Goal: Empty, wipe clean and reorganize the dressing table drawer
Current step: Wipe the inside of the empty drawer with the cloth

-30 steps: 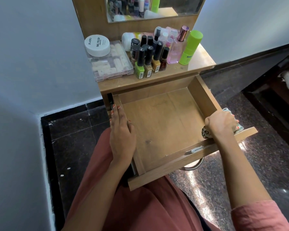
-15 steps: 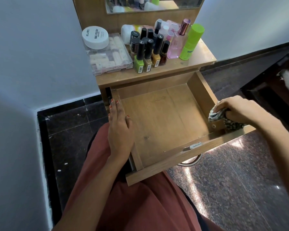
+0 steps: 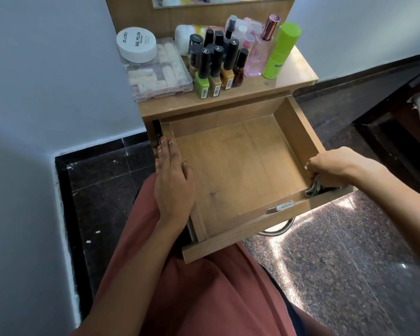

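The wooden drawer (image 3: 240, 166) of the dressing table is pulled out and holds nothing but a patterned cloth (image 3: 315, 187) in its front right corner. My right hand (image 3: 332, 168) grips that cloth and presses it down against the inside of the right wall. My left hand (image 3: 172, 183) lies flat along the drawer's left wall, fingers straight and pointing toward the table. On the tabletop (image 3: 296, 69) stand several nail polish bottles (image 3: 216, 66), a pink perfume bottle (image 3: 260, 52), a green bottle (image 3: 280, 49), a clear compartment box (image 3: 158, 73) and a white round jar (image 3: 136, 44).
A mirror (image 3: 218, 1) rises behind the tabletop. Grey wall stands close on the left, dark speckled floor (image 3: 337, 263) lies to the right. Dark wooden furniture (image 3: 403, 132) sits at the far right. My lap in a rust garment is under the drawer front.
My right hand carried the cloth from the drawer's front right edge down into the front right inside corner. My left hand stayed on the left wall. The camera tilted slightly.
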